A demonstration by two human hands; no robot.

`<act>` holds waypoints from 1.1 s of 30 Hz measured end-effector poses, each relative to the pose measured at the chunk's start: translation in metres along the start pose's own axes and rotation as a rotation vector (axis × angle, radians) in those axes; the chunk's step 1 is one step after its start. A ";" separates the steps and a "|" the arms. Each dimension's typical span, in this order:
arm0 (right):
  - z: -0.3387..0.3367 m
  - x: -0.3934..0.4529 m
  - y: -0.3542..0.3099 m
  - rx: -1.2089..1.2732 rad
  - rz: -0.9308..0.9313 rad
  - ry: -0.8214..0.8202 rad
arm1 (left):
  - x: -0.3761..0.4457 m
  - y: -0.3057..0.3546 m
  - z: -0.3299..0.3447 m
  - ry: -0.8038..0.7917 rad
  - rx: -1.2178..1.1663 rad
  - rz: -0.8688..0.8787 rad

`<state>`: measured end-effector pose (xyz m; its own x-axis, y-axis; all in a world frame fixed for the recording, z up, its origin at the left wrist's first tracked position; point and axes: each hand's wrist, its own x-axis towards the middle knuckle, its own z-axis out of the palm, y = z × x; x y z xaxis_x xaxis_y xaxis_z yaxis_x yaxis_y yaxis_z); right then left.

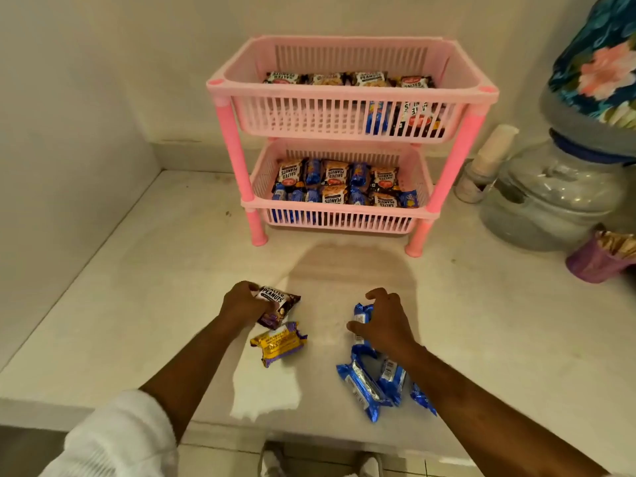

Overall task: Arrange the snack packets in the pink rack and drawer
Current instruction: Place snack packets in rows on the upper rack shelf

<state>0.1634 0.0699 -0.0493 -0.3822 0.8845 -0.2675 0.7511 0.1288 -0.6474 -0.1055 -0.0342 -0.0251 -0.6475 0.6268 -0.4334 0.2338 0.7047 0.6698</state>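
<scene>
Lower centre, your left hand (pixel 241 302) grips a peanut packet (pixel 277 304); your right hand (pixel 382 321) curls around a blue packet (pixel 361 315). Both pink rack (pixel 351 98) tiers hold packets.

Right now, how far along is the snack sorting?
Mostly done: the pink rack's lower tier is packed with packets, and the upper tier holds a back row plus some at front right. In hand: the left hand grips a salted peanuts packet; the right hand closes on a blue packet. Left on the counter: a yellow packet and several blue packets.
</scene>
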 end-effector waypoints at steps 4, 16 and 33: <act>-0.005 0.003 -0.009 0.269 0.098 0.090 | 0.005 0.006 -0.017 0.026 -0.170 0.062; -0.019 -0.003 -0.118 1.055 0.062 0.009 | -0.028 0.057 -0.067 -0.743 -1.003 -0.008; -0.144 -0.017 -0.220 1.107 -0.330 0.269 | -0.066 0.206 -0.136 -0.936 -1.012 0.514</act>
<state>0.0816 0.0909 0.2006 -0.2458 0.9640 0.1011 -0.2874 0.0272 -0.9574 -0.1138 0.0241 0.2233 0.1352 0.9907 0.0177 -0.5634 0.0622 0.8238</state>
